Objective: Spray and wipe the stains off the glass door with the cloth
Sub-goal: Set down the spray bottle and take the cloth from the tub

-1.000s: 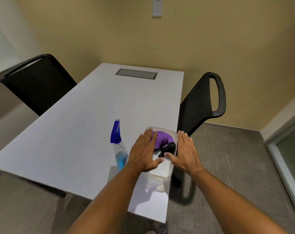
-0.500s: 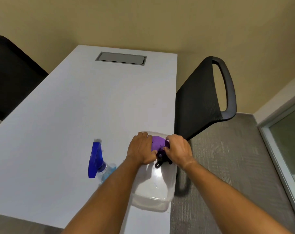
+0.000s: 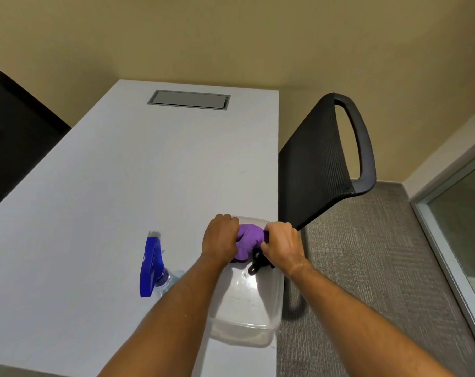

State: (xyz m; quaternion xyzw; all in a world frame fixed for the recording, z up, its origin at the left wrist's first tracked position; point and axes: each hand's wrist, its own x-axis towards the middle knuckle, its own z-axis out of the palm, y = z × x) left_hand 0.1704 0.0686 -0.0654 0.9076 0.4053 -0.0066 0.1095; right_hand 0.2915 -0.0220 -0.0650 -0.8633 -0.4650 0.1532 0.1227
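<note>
A bunched purple cloth (image 3: 247,242) lies at the far end of a clear plastic container (image 3: 248,308) near the table's right edge. My left hand (image 3: 221,236) grips the cloth's left side and my right hand (image 3: 281,244) grips its right side. A small black looped item (image 3: 256,263) sits just below the cloth, under my right hand. A spray bottle (image 3: 153,263) with a blue trigger head and blue liquid stands left of the container, partly hidden by my left forearm. The glass door (image 3: 465,221) shows at the right edge of the view.
The white table (image 3: 108,186) has a grey cable hatch (image 3: 188,99) at its far end. A black mesh chair (image 3: 323,164) stands close to the table's right side, another black chair (image 3: 16,131) at the left. Grey carpet (image 3: 372,254) lies between chair and door.
Both hands went from resting flat on the container to curling around the purple cloth. The view has moved closer to the table and tipped down.
</note>
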